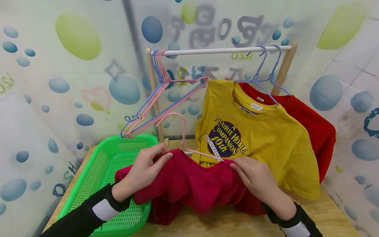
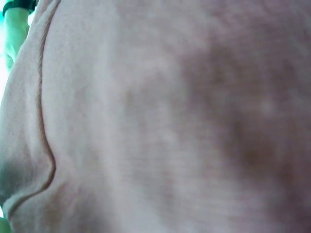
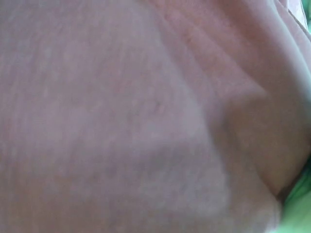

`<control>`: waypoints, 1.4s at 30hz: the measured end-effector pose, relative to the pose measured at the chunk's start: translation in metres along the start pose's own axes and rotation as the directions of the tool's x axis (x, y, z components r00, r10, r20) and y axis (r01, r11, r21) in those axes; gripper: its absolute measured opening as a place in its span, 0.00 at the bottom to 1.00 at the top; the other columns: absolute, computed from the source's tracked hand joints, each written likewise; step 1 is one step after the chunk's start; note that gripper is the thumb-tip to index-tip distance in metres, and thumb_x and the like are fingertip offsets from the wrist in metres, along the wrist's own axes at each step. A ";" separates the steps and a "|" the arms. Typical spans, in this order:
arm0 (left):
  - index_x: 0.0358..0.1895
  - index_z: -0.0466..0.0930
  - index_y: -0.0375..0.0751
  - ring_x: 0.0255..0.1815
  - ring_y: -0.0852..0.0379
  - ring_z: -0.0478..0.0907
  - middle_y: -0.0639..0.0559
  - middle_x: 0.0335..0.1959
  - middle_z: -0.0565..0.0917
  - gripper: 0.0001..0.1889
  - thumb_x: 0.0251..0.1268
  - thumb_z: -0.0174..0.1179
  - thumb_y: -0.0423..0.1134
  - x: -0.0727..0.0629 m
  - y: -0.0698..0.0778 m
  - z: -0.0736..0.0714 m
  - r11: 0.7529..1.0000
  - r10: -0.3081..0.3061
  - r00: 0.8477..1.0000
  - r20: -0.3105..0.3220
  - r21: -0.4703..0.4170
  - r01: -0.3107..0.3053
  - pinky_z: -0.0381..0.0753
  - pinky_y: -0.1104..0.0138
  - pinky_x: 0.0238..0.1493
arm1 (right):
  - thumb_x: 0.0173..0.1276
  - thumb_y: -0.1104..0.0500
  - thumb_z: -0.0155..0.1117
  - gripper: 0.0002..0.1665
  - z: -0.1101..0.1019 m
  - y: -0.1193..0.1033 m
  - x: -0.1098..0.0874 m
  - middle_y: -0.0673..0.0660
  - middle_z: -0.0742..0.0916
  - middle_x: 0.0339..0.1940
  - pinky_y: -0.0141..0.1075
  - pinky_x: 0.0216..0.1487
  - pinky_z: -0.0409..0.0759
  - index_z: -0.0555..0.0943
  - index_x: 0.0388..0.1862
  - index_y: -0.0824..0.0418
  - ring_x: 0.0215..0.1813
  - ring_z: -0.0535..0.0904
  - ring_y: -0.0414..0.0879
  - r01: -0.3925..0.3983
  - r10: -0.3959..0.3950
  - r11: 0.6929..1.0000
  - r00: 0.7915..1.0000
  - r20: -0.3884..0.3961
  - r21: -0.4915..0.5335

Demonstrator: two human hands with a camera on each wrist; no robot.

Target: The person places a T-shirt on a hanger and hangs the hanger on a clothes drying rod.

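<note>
A crimson shirt [image 1: 204, 187] hangs between both hands, its neckline facing up. Through that neckline rises a pink hanger [image 1: 184, 131], hook tilted to the left; one arm of it runs down toward the right shoulder, and its lower part is hidden by cloth. My left hand [image 1: 149, 169] pinches the shirt's left shoulder between thumb and fingers. On the other shoulder, my right hand [image 1: 256, 174] grips the cloth near the hanger's arm end. Close-up fabric [image 2: 170, 116] fills most of the left wrist view, and blurred folds [image 3: 121, 116] cover the right wrist view.
A green basket [image 1: 80, 184] stands on the wooden table [image 1: 237, 227] at left. Behind, a white rail [image 1: 204, 51] carries several pink and blue hangers [image 1: 148, 102] at left. A yellow T-shirt [image 1: 266, 131] and a red shirt [image 1: 321, 131] hang from it on blue hangers at right.
</note>
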State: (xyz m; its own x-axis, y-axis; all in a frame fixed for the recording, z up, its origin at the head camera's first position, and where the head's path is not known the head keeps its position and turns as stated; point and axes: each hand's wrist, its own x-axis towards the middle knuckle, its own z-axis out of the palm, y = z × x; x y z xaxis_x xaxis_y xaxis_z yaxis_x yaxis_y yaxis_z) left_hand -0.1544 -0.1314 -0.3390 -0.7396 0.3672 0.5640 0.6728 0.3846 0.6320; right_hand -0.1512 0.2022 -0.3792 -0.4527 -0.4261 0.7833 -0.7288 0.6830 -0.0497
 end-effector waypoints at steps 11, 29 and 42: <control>0.37 0.82 0.46 0.24 0.67 0.65 0.58 0.25 0.78 0.05 0.72 0.61 0.32 0.004 0.003 0.008 1.000 -0.005 1.000 0.028 -0.001 0.005 0.69 0.71 0.28 | 0.84 0.42 0.39 0.29 0.006 -0.006 0.004 0.48 0.87 0.26 0.39 0.30 0.79 0.84 0.39 0.56 0.29 0.84 0.43 0.007 -0.008 1.000 1.000 -0.030 -0.029; 0.36 0.82 0.45 0.23 0.68 0.65 0.57 0.25 0.79 0.05 0.72 0.61 0.33 0.008 0.005 0.019 0.999 -0.023 0.999 0.027 -0.029 0.024 0.70 0.71 0.28 | 0.83 0.40 0.36 0.30 0.007 -0.010 0.008 0.46 0.78 0.19 0.31 0.25 0.73 0.80 0.36 0.56 0.23 0.74 0.37 -0.047 0.048 0.998 0.998 0.031 -0.047; 0.38 0.83 0.44 0.31 0.65 0.75 0.55 0.30 0.85 0.03 0.72 0.61 0.34 0.011 0.012 0.029 0.997 -0.064 0.996 0.057 -0.033 0.066 0.77 0.70 0.36 | 0.82 0.40 0.37 0.29 0.011 -0.013 0.015 0.43 0.68 0.16 0.24 0.25 0.64 0.77 0.34 0.57 0.22 0.65 0.33 -0.036 0.036 0.999 0.999 0.037 0.004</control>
State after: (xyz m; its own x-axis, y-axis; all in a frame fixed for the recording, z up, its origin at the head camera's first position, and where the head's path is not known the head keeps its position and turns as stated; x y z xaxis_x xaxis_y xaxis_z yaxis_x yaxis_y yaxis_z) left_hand -0.1539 -0.0979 -0.3409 -0.7792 0.3894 0.4912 0.6216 0.3798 0.6851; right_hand -0.1538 0.1805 -0.3737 -0.4972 -0.4228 0.7576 -0.7138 0.6958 -0.0801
